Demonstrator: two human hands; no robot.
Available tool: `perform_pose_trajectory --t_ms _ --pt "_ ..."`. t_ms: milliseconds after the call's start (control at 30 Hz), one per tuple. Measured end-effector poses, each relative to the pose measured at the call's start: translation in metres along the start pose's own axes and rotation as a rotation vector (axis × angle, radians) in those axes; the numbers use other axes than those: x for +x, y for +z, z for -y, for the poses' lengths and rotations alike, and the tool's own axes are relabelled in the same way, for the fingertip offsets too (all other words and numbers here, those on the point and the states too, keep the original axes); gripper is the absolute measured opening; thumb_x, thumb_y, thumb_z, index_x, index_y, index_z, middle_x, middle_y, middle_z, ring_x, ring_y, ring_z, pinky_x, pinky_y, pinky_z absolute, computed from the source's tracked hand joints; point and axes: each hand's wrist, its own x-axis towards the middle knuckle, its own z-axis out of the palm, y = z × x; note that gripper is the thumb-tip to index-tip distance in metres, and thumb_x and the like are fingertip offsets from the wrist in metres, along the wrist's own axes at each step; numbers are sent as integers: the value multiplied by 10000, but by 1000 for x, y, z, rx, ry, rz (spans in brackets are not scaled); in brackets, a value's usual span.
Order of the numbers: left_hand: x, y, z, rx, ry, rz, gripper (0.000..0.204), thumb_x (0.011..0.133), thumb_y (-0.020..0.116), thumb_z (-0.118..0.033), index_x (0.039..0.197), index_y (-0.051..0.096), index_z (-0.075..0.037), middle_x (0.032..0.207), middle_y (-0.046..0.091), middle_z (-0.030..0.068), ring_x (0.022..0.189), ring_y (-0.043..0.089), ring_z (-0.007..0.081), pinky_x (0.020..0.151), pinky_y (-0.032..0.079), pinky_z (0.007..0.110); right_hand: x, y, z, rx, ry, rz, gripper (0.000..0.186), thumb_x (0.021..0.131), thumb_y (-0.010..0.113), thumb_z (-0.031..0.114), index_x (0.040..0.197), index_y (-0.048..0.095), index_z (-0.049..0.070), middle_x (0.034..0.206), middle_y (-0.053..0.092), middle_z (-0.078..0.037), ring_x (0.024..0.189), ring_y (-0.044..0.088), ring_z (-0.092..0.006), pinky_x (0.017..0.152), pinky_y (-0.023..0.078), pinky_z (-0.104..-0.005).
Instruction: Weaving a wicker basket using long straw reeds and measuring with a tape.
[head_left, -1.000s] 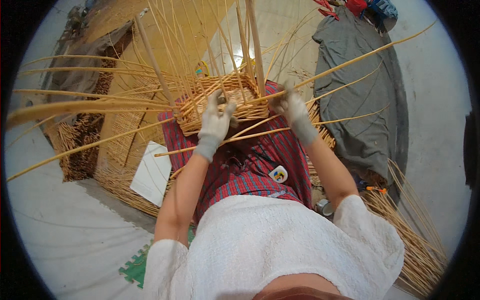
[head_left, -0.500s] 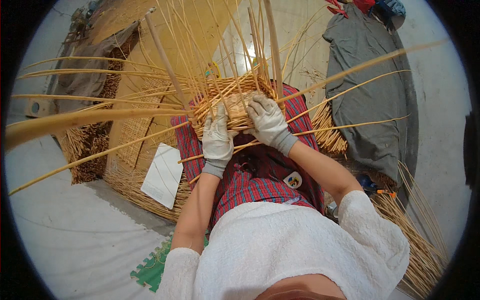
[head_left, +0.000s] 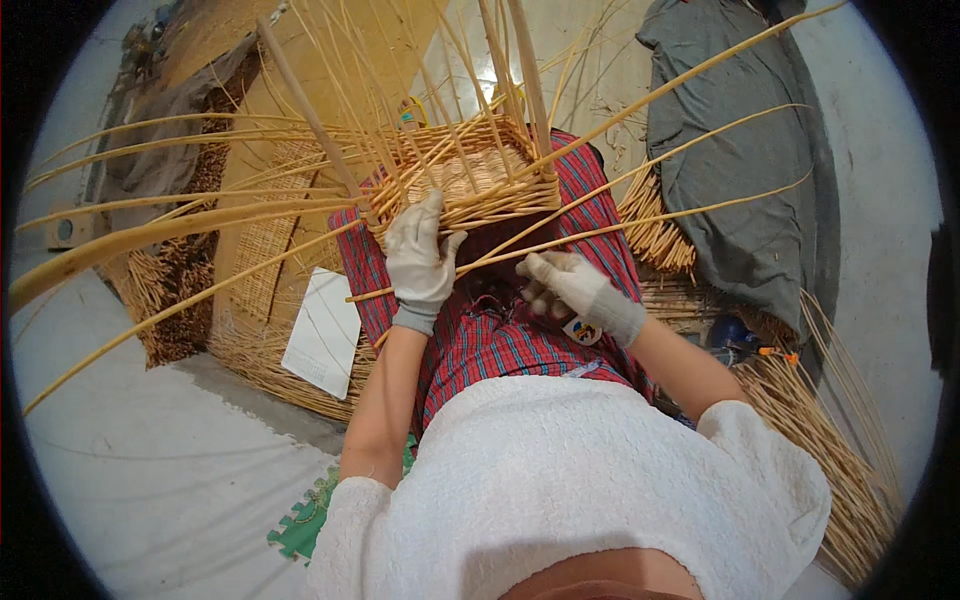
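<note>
The wicker basket [head_left: 470, 175] rests on red checked cloth [head_left: 590, 190] over my lap, with long rods and several thicker stakes [head_left: 525, 60] standing up or fanning outward. My gloved left hand [head_left: 420, 260] grips the basket's near left edge, fingertips up against the weave. My gloved right hand [head_left: 570, 290] is below the basket, fingers curled beside the loose lower rods [head_left: 680, 214]; what they hold, if anything, is hidden. A small white round item with a coloured picture [head_left: 583, 331] lies on the cloth, partly behind my right hand.
Rod bundles lie at right [head_left: 650, 230] and lower right [head_left: 820, 450], beside grey cloth [head_left: 725, 130]. A woven panel [head_left: 270, 250], white board [head_left: 320, 330] and green foam mat [head_left: 300, 525] are on the left. Dark material [head_left: 175, 290] is piled at far left.
My right hand was on the basket's near rim half a second ago; it has moved down off it. My left hand keeps hold. The basket has shifted slightly up in view.
</note>
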Motion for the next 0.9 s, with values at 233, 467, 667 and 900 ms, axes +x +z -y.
perform_pose_trajectory --t_ms 233,467,667,900 --pt "-37 -72 2 58 8 127 274 897 717 -266 1152 695 -166 944 682 45 925 614 298 965 407 471 19 -6 -24 705 -610 -395 191 977 689 135 1142 621 67 979 667 -58 852 662 -145 700 574 -299" --pt "-1 -56 15 -122 -366 381 368 923 712 -231 1261 628 -112 1072 707 166 952 692 342 855 540 417 5 -36 38 361 -979 -332 166 939 724 70 1080 641 45 963 708 -70 824 690 -157 736 576 -295" --pt "42 -46 36 37 -520 666 745 779 833 -337 1443 494 -328 1256 680 155 1089 678 352 891 543 435 1 -56 44 196 -885 -626 150 943 725 76 1053 630 38 926 714 -74 803 703 -150 709 600 -294" --pt "14 -41 53 -142 -444 515 858 755 846 -337 1512 444 -310 1377 630 108 1170 659 306 942 540 423 10 -34 16 383 -1010 -332 135 960 683 36 1063 600 61 981 726 -107 868 720 -183 746 617 -319"
